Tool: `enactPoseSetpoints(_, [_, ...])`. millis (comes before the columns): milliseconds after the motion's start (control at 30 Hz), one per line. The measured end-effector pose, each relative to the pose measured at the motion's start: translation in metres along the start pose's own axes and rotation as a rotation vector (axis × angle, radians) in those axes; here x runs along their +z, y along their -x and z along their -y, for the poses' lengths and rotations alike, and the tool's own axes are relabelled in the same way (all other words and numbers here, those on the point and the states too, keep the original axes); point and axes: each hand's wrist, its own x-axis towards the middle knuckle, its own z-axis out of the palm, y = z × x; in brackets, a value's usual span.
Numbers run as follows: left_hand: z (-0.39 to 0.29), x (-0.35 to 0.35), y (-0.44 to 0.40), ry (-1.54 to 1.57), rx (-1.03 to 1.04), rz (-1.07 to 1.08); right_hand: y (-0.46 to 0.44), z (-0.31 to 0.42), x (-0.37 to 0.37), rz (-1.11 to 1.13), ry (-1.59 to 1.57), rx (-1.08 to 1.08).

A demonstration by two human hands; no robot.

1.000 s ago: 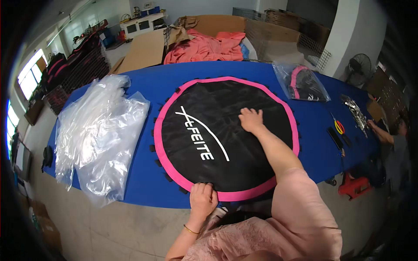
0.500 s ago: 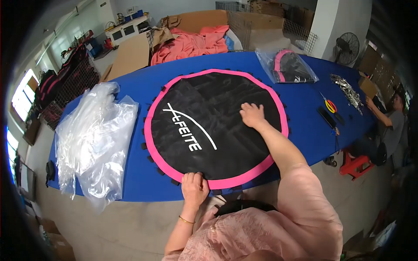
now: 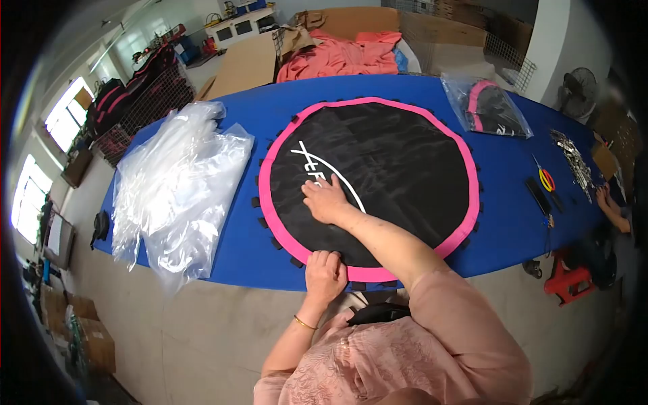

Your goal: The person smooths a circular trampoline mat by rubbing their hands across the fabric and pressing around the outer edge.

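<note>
A round black trampoline mat with a pink border and black tabs round its edge lies flat on the blue table. My left hand is closed over the mat's pink border at the near edge, its fingers curled and the thumb side hidden. Spread and palm down, my right hand rests on the left part of the black fabric. It covers much of the white lettering there; the curved white line beside it still shows.
Clear plastic bags are piled at the table's left. A bagged folded mat sits at the back right. Nearby are yellow-red handled scissors, a black tool and metal pieces. A co-worker's hand is at the far right.
My right hand has slid left across the mat from its right side onto the lettering. My left hand stays at the near border. The view has shifted left.
</note>
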Motion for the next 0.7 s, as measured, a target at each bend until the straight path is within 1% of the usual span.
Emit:
enactPoseSetpoints(133, [-0.001, -0.001, 0.001, 0.023, -0.013, -0.008, -0.018, 0.026, 0.011, 0.013, 0.013, -0.079])
enactPoseSetpoints(200, [-0.001, -0.002, 0.000, 0.025, -0.012, -0.003, -0.029, 0.030, 0.012, 0.004, 0.057, -0.074])
enactPoseSetpoints(433, [-0.003, -0.008, -0.003, 0.070, -0.013, 0.019, -0.074, 0.026, 0.002, 0.054, 0.094, -0.089])
enactPoseSetpoints(500, [-0.002, -0.006, -0.002, 0.088, -0.019, 0.015, -0.088, 0.024, 0.003, 0.065, 0.050, -0.048])
enactPoseSetpoints(567, [-0.001, -0.007, 0.000, 0.066, -0.031, 0.062, -0.104, 0.021, 0.004, 0.063, 0.061, -0.068])
enactPoseSetpoints(633, [-0.001, -0.007, 0.000, 0.061, -0.045, 0.068, -0.122, 0.020, 0.006, 0.081, 0.078, -0.028])
enactPoseSetpoints(700, [-0.002, -0.006, 0.001, 0.060, -0.066, 0.088, -0.135, 0.015, 0.016, 0.006, 0.087, -0.041])
